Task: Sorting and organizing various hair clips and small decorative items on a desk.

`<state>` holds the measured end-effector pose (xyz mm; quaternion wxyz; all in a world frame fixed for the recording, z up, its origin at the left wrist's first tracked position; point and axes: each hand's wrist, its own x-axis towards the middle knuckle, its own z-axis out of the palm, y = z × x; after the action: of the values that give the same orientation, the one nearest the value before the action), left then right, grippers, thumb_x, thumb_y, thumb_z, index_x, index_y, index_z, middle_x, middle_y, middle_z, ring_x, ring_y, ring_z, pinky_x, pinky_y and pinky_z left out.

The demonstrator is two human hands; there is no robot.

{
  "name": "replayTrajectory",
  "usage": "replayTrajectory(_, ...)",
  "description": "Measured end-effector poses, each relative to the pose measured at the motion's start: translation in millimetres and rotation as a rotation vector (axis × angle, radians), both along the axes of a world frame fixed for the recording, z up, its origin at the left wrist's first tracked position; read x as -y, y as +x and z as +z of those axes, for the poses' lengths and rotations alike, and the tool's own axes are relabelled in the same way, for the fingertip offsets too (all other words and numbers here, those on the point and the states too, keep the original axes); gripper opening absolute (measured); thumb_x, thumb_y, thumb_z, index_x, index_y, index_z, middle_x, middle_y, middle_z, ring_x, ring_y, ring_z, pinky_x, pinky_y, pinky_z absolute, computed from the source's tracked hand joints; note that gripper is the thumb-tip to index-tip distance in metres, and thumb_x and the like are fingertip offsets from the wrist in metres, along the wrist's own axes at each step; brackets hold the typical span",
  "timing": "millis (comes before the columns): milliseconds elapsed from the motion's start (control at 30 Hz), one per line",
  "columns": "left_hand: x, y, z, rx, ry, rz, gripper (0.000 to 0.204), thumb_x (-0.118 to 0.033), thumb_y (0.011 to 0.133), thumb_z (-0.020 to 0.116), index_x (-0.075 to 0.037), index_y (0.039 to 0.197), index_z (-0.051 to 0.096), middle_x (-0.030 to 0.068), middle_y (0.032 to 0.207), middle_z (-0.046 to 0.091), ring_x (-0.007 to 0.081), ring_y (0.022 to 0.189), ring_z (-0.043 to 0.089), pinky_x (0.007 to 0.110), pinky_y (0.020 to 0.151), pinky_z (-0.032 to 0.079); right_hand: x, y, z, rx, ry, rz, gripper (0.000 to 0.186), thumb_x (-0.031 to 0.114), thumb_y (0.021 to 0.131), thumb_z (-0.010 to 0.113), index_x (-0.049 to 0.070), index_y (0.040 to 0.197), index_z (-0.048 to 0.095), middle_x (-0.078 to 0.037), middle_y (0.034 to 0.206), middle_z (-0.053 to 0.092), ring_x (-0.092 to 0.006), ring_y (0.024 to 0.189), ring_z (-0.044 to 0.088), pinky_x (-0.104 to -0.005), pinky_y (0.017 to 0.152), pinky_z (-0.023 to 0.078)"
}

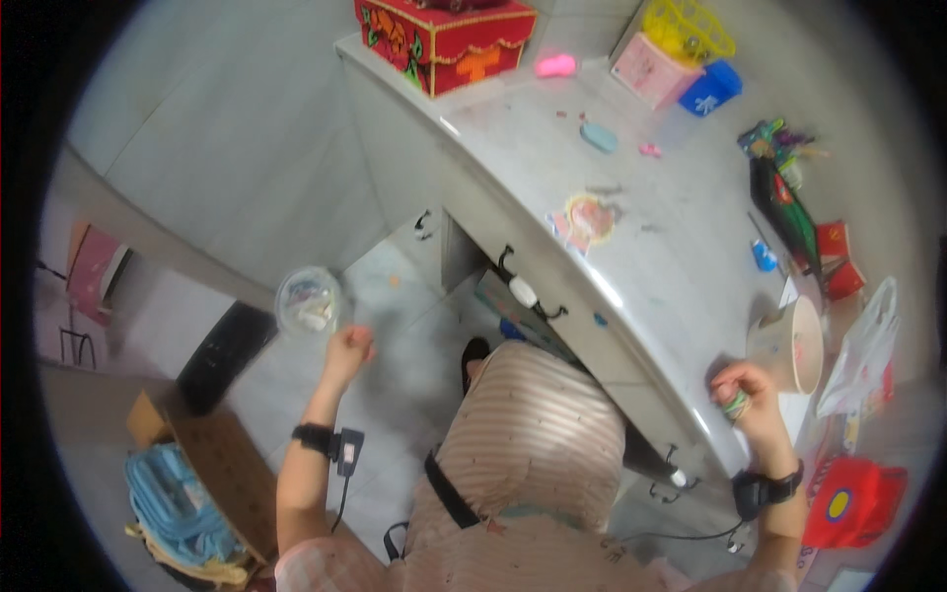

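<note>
My left hand (350,353) is closed in a loose fist beside a clear round bin (284,306) on the floor. What its fingers hold, if anything, is hidden. Inside the bin lie white scraps (314,308). Over the right edge of the white desk, my right hand (758,395) curls around a small green and whitish thing (736,403), too small and blurred to name. Just behind this hand stands a cream-coloured tub (795,345). A black band with a small box and a cable is strapped to each wrist.
On the desk (533,148) are a red decorated box (478,59), a blue oval piece (599,137), a round paper cutout (589,217) and a white plastic bag (863,350). Drawers with dark handles (528,289) face me. A cardboard box (222,474) holds blue items at lower left.
</note>
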<state>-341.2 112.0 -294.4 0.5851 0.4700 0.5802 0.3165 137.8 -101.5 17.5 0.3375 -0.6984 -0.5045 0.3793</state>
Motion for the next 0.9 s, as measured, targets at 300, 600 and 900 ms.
replayTrajectory(300,-60.5,7.2,-83.0,-0.117,0.003,0.053,0.015,-0.013,0.081,0.059,-0.001,0.089,0.062,0.0076,0.070,0.063,0.0145,0.057,0.061,0.028,0.053,0.049,-152.5,-114.8,41.5,0.612,0.315,0.640,0.023,0.017,0.075,0.070,0.005,0.094,0.062,-0.009,0.100,0.060,-0.0254,0.088,0.057,-0.0334,0.076,0.045)
replayTrajectory(600,-124.9,62.4,-160.8,-0.477,0.033,-0.147,0.026,-0.015,0.078,0.058,0.001,0.099,0.059,0.0206,0.097,0.062,0.0357,0.094,0.059,0.041,0.080,0.047,-287.0,-166.3,3.7,0.941,0.227,0.856,0.072,0.039,0.080,0.060,0.004,0.136,0.033,-0.018,0.141,0.031,-0.0344,0.131,0.028,-0.0459,0.105,0.023)
replayTrajectory(900,-158.3,77.0,-286.4,-0.533,-0.138,-0.157,0.046,-0.017,0.082,0.053,-0.003,0.125,0.046,0.0183,0.130,0.043,0.0338,0.116,0.045,0.041,0.095,0.039,-267.0,-141.8,0.7,0.859,-0.001,0.556,0.111,0.067,0.072,0.055,-0.005,0.140,0.007,-0.023,0.145,0.013,-0.0318,0.135,0.014,-0.0410,0.109,0.013)
